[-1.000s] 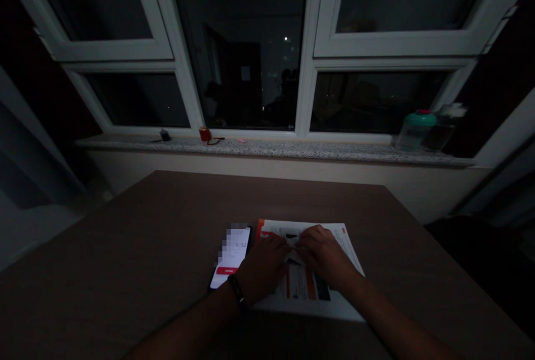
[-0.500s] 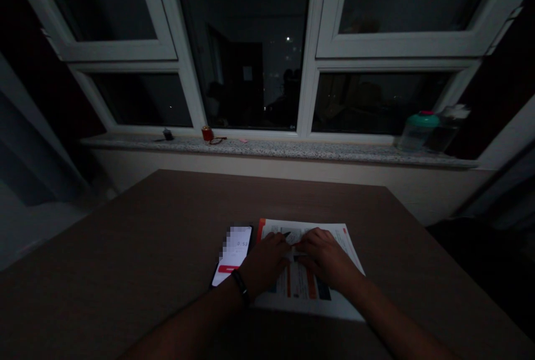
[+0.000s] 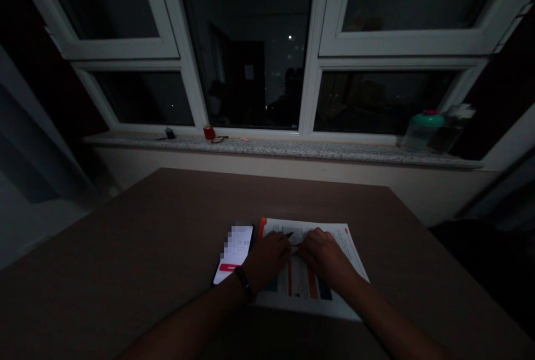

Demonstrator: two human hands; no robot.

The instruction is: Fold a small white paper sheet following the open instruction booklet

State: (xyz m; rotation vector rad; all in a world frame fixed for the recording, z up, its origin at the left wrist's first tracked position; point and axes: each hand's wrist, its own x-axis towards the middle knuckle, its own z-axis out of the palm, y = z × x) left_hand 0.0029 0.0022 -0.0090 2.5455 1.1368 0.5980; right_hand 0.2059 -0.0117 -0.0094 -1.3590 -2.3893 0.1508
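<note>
A printed booklet or sheet (image 3: 346,254) with orange and dark blocks lies on the brown table, and both my hands are over it. My left hand (image 3: 271,257), with a dark band on its wrist, has its fingers curled closed. A thin dark pointed tip (image 3: 289,234) sticks out beyond those fingers; its kind is too dim to tell. Close on the right, my right hand (image 3: 324,251) is closed, its fingertips pinched together facing the left ones. Something small and pale shows between the two hands, but what they grip is mostly hidden.
A lit phone (image 3: 234,254) lies left of the pages, beside my left forearm. Behind the table (image 3: 200,198), a stone window sill (image 3: 284,148) carries a small dark bottle (image 3: 169,133), a red jar (image 3: 208,132) and a clear jug with a teal lid (image 3: 426,120).
The fingers of my right hand have drawn in, and its thumb is now tucked out of sight. Both hands stay over the same part of the pages. The view has shifted slightly.
</note>
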